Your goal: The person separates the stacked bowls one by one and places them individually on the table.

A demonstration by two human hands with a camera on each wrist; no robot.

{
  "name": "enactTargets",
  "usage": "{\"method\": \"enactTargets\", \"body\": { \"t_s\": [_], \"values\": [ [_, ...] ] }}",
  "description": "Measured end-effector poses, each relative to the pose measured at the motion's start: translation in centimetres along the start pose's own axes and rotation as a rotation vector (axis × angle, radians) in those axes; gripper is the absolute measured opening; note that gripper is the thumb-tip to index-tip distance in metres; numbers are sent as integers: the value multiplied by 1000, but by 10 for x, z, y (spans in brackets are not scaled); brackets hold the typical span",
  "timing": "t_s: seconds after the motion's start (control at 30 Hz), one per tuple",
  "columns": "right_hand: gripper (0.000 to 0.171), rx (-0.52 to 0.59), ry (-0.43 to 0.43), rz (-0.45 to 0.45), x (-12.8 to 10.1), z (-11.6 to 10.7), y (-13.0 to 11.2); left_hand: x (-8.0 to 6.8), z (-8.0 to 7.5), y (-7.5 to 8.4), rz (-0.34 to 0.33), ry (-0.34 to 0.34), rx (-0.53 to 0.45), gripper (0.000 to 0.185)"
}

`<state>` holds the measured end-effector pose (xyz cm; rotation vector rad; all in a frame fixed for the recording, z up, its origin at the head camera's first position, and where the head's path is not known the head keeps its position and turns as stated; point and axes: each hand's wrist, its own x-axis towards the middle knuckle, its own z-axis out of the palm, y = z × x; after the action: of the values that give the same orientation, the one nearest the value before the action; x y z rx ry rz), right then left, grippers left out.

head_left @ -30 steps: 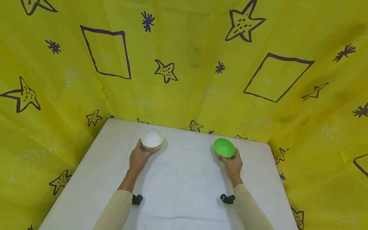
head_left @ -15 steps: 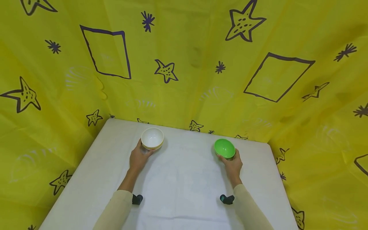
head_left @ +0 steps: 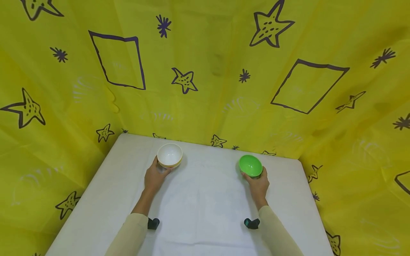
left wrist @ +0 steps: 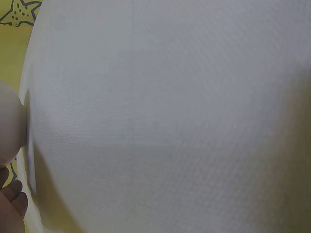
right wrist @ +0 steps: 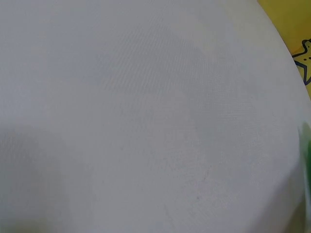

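Note:
At the back left of the table, my left hand grips the near left side of a white bowl with a yellowish band below its rim. The left wrist view catches that bowl's outside and foot at the left edge, with fingers beneath. My right hand holds a green bowl at the back right, thumb at its near side and fingers round its right side. Both bowls stand mouth up, the green one slightly tilted. Only a blurred green sliver shows in the right wrist view.
A white cloth covers the table. Yellow curtain with star drawings encloses the back and sides, meeting the table's rear edge just behind the bowls. Dark wrist devices stick out inward beside both sleeves.
Both hands keep their hold on the bowls, which stay almost in place. The head view has shifted very slightly, and the right forearm sits a touch further left.

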<state>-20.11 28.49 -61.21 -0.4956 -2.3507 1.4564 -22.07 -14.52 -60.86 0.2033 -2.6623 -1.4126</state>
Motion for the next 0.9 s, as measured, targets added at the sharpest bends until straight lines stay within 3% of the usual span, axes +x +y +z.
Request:
{"method": "enactTargets", "body": {
  "t_s": [0.27, 0.43, 0.9],
  "values": [
    [124, -52, -49, -24, -1, 0, -3, 2, 2, -2, 5, 13, 4, 98],
    [130, -91, -14, -70, 4, -2, -8, 2, 1, -1, 6, 6, 1, 99],
    [133, -142, -30, -230, 0, 16, -60, 2, 2, -4, 0, 21, 14, 100]
  ]
}}
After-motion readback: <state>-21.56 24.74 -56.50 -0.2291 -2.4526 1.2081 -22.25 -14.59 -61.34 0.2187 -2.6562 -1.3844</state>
